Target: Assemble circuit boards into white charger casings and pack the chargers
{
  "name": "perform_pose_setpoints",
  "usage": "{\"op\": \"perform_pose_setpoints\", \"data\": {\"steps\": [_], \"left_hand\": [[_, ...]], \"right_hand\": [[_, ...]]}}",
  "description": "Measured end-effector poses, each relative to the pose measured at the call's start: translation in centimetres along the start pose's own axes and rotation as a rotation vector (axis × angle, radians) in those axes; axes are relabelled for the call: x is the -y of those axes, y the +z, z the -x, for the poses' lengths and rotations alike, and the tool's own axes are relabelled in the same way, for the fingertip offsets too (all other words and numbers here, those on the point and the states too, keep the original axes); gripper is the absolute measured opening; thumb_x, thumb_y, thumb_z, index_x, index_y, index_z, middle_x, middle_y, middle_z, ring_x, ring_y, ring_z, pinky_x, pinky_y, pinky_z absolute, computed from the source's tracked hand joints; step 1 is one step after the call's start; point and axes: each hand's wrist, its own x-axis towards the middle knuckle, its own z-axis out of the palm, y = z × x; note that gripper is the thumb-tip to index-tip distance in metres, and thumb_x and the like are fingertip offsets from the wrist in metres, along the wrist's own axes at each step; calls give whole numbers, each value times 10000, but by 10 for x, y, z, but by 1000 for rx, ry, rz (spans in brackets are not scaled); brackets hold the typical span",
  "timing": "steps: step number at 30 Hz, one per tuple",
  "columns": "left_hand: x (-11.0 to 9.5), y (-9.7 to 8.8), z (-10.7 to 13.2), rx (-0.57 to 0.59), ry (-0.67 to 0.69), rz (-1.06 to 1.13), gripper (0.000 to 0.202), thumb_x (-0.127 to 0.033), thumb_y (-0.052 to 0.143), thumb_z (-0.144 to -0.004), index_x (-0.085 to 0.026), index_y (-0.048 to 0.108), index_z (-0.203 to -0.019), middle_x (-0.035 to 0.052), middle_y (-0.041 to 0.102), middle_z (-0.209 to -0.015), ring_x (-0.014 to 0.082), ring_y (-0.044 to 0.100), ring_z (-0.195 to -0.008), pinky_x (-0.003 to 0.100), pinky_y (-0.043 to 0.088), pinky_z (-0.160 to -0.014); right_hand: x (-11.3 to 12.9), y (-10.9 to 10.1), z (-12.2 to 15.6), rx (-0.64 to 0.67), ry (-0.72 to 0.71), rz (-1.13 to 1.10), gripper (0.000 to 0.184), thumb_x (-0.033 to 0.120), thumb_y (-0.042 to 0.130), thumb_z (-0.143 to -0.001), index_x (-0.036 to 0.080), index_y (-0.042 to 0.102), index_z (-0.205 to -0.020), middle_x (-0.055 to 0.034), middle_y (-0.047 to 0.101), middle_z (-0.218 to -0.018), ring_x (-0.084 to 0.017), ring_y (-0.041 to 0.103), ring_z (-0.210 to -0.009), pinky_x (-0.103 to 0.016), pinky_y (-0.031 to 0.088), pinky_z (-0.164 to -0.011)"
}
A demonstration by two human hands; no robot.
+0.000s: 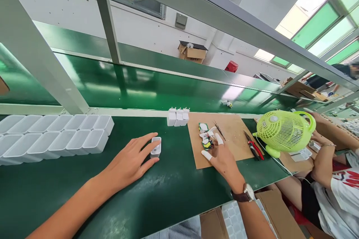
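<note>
My left hand (138,157) rests on the green bench with its fingers spread. Its fingertips overlap and lie beside a small white charger housing (156,150), which stands with its opening up. On a brown cardboard sheet (232,134), my right hand (224,158) reaches over small circuit boards with its thumb and a finger apart, both in white finger cots. One board with a yellow part (206,143) lies close to those fingertips; a green-edged board (203,127) lies just beyond. Tweezers (219,130) and red-and-black pliers (254,146) lie to the right.
Two rows of white housings (53,138) line the bench at left. Several white plug chargers (178,117) stand at the back edge. A lime-green fan (283,130) and its cable are at right, beside a seated co-worker (322,168). Boxes of white parts (234,220) sit below the edge.
</note>
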Motion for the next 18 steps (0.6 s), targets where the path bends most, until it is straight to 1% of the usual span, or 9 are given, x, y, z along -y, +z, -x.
{"op": "perform_pose_setpoints", "data": {"steps": [2, 4, 6, 8, 10, 12, 14, 15, 18], "left_hand": [[-1, -1, -1, -9, 14, -2, 380, -402, 513, -1037, -210, 590, -1356, 154, 565, -1467, 313, 648, -1182, 466, 573, -963], [-1, -1, -1, -10, 14, -1, 383, -403, 515, -1036, -207, 588, -1356, 159, 555, -1474, 323, 637, -1198, 486, 569, -977], [-1, -1, 0, -11, 8, 3, 394, -407, 519, -1034, -204, 578, -1367, 162, 543, -1485, 330, 627, -1211, 497, 567, -984], [-1, 0, 1, -5, 3, 14, 400, -403, 515, -1036, -208, 565, -1382, 161, 529, -1500, 328, 617, -1227, 496, 562, -994], [-2, 2, 2, 9, -6, 32, 407, -393, 503, -1041, -213, 545, -1403, 160, 516, -1513, 324, 605, -1249, 493, 555, -1006], [-2, 5, 3, 25, -28, 51, 427, -389, 488, -1044, -220, 516, -1435, 160, 501, -1527, 324, 593, -1268, 497, 548, -1015], [-1, 9, 4, 40, -53, 75, 464, -393, 485, -1040, -232, 480, -1475, 161, 483, -1544, 327, 582, -1289, 503, 540, -1028], [-1, 11, 5, 48, -63, 88, 485, -395, 490, -1036, -239, 460, -1495, 161, 473, -1552, 328, 575, -1304, 504, 535, -1038], [1, 15, 6, 88, -85, 124, 558, -388, 522, -1023, -240, 392, -1545, 164, 458, -1564, 327, 552, -1343, 498, 526, -1058]], "right_hand": [[1, 6, -1, 36, 8, -51, 771, 449, 630, -888, 185, 356, -1558, -184, 545, -1475, -389, 529, -1351, -575, 472, -1094], [1, 7, -2, 13, 26, -122, 722, 376, 620, -881, 196, 392, -1541, -172, 592, -1428, -378, 562, -1318, -586, 468, -1097], [2, 3, 1, -30, 39, -224, 710, 352, 610, -884, 202, 392, -1543, -160, 622, -1385, -352, 604, -1265, -577, 489, -1083], [6, -4, 8, -48, -3, -330, 700, 353, 596, -901, 203, 382, -1550, -148, 632, -1366, -317, 635, -1222, -549, 509, -1078], [15, -8, 15, -23, -90, -380, 680, 350, 596, -909, 214, 397, -1544, -137, 634, -1363, -292, 648, -1204, -524, 514, -1085], [29, -6, 18, 55, -190, -357, 676, 328, 622, -889, 234, 425, -1529, -123, 633, -1375, -287, 641, -1228, -511, 508, -1099], [47, 3, 15, 139, -267, -281, 699, 295, 644, -857, 237, 438, -1522, -120, 639, -1374, -298, 630, -1250, -515, 510, -1097], [56, 10, 12, 156, -290, -232, 708, 278, 645, -846, 222, 440, -1521, -129, 642, -1370, -310, 625, -1255, -525, 511, -1091], [82, 29, 6, 93, -278, -101, 691, 279, 642, -858, 154, 448, -1510, -180, 662, -1306, -346, 639, -1211, -551, 532, -1036]]}}
